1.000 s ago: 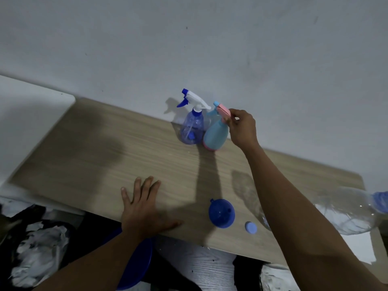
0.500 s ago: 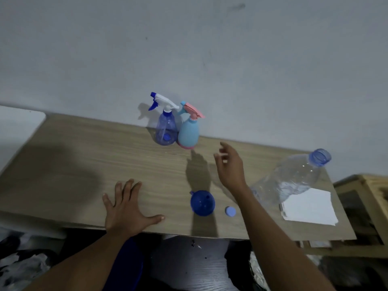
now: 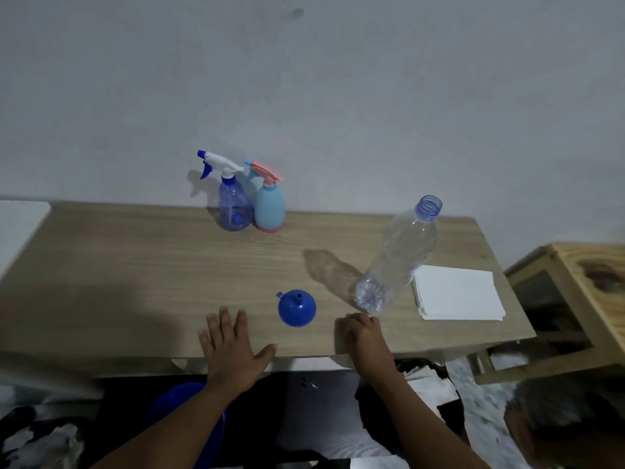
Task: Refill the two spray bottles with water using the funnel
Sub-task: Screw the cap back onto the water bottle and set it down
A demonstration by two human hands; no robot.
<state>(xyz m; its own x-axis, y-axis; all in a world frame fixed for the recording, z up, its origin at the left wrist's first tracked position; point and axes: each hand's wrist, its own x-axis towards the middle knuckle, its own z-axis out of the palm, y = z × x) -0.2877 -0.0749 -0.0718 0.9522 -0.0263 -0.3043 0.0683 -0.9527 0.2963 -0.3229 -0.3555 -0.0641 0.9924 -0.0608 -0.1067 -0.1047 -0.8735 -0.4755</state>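
Two spray bottles stand with their heads on at the back of the wooden table, against the wall: a clear blue one and a light blue one with a pink trigger. The blue funnel lies mouth down, spout up, near the front edge. A clear uncapped water bottle stands to its right. My left hand lies flat on the front edge, left of the funnel. My right hand is curled down over the small blue cap, of which only a sliver shows under the fingers.
A stack of white paper lies right of the water bottle. A wooden crate stands beyond the table's right end, and a white surface adjoins the left end. A blue basin sits under the table.
My right hand let go of the light blue spray bottle, drew back across the table and came down on the blue cap. My left hand stayed flat on the table. The view shifted right.
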